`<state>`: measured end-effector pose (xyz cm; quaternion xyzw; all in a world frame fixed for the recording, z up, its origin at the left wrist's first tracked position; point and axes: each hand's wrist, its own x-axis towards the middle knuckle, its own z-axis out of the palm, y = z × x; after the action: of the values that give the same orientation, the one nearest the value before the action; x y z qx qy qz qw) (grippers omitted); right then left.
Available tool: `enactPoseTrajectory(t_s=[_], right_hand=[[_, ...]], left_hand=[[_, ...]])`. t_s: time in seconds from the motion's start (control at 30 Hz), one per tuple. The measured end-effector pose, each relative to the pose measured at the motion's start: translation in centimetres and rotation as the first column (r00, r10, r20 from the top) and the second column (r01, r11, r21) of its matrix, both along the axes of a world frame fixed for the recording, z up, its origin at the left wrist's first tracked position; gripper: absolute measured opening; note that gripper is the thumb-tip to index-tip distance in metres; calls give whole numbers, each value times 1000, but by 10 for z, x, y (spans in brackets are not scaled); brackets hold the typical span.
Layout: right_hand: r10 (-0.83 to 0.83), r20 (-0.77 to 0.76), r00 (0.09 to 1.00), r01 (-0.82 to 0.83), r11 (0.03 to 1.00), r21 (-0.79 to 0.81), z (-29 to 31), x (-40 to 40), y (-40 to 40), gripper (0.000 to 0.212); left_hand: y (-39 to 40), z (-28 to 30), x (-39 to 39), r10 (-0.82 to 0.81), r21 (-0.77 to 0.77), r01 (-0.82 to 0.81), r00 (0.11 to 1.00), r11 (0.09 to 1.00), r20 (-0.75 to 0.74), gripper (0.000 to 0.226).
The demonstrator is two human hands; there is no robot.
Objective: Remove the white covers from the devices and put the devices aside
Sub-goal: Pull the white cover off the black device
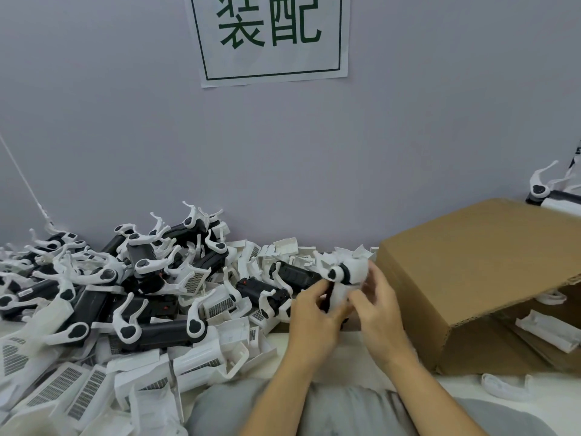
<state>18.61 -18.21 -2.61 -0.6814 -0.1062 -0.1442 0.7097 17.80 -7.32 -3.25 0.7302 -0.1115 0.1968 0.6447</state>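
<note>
Step in hand: the person is working a white cover (341, 291) off one device (344, 271) held up in both hands, near the middle of the scene, just left of the cardboard box (465, 272).
Where the device is: it is hanging in the air above the near edge of the counter (355, 360), with its black joint and white prong pointing up and left; the cover is wrapping its lower part.
Left hand: the left hand (314, 313) is gripping the lower left side of the device, fingers curled round it, forearm rising from the lower middle of the view.
Right hand: the right hand (375, 305) is clamping the right side of the cover, thumb across the front, fingers curling behind; the fingertips are partly blurred.
Doing it well: judging from the hold, one hand should be steadying the black body while the other is pulling the cover straight along it, not twisting, so the thin prongs are not bending.
Risk: the shell looks thin and may be snagging at the joint.
Where it goes: the bare devices are lying in a pile (132, 284) on the left, mixed with loose covers (78, 388) on the near left.
Progress: more covered pieces are showing inside the box, so much appears left.
</note>
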Motion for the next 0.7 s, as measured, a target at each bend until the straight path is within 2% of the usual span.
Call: enactPoseTrajectory(t_s=[0.1, 0.2, 0.3, 0.47, 0.6, 0.7], right_hand=[[-48, -59, 997, 55, 992, 113, 4, 0, 2, 57], [-147, -112, 983, 160, 979, 122, 6, 4, 2, 59], [-191, -143, 971, 203, 977, 68, 4, 9, 0, 51], [-253, -137, 958, 257, 966, 7, 2, 12, 0, 45], [-292, -85, 953, 296, 954, 46, 5, 9, 0, 39], [-215, -14, 976, 215, 966, 141, 7, 4, 0, 50]], left_hand=[[-1, -2, 0, 34, 260, -63, 993, 964, 116, 7], [0, -2, -1, 4, 341, -58, 988, 938, 157, 29], [1, -3, 1, 10, 361, -68, 987, 930, 158, 34], [0, -3, 1, 4, 379, -61, 989, 924, 147, 29], [-1, -7, 1, 67, 451, -159, 975, 878, 214, 25], [-1, -3, 1, 130, 380, -211, 965, 901, 228, 28]])
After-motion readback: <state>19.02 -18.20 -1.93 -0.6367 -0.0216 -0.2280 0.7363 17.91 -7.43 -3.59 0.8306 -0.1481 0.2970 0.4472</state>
